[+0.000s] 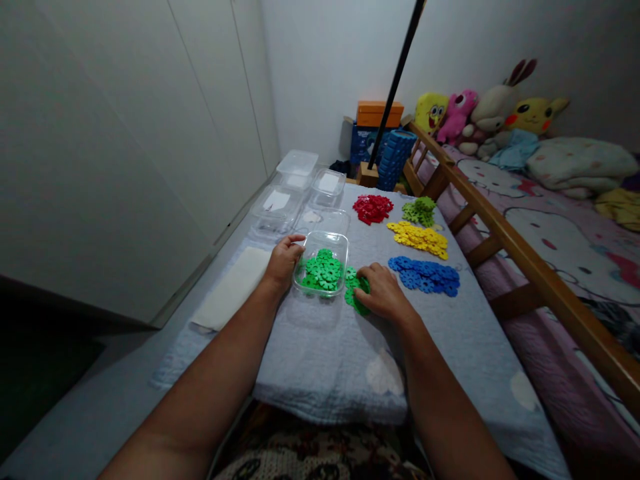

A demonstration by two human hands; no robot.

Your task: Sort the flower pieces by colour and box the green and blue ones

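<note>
A clear plastic container (341,241) stands before me, with a heap of green snowflake-shaped plastic discs (324,272) inside. My left hand (286,261) grips its left wall between thumb and fingers. Right of the container, my right hand (381,291) curls over a small group of loose green discs (352,299) on the cloth. Its fingers are closed around some of them, partly hidden by the hand. Blue discs (425,275) lie just beyond the right hand, yellow discs (419,240) behind those. Farther back are red discs (373,209) and light green discs (420,211).
Several clear containers (277,205) with white labels stand at the back left of the cloth-covered table (325,367). A folded cream cloth (231,288) lies left. A wooden bed rail (500,233) runs along the right, and a black pole (399,77) rises behind the table.
</note>
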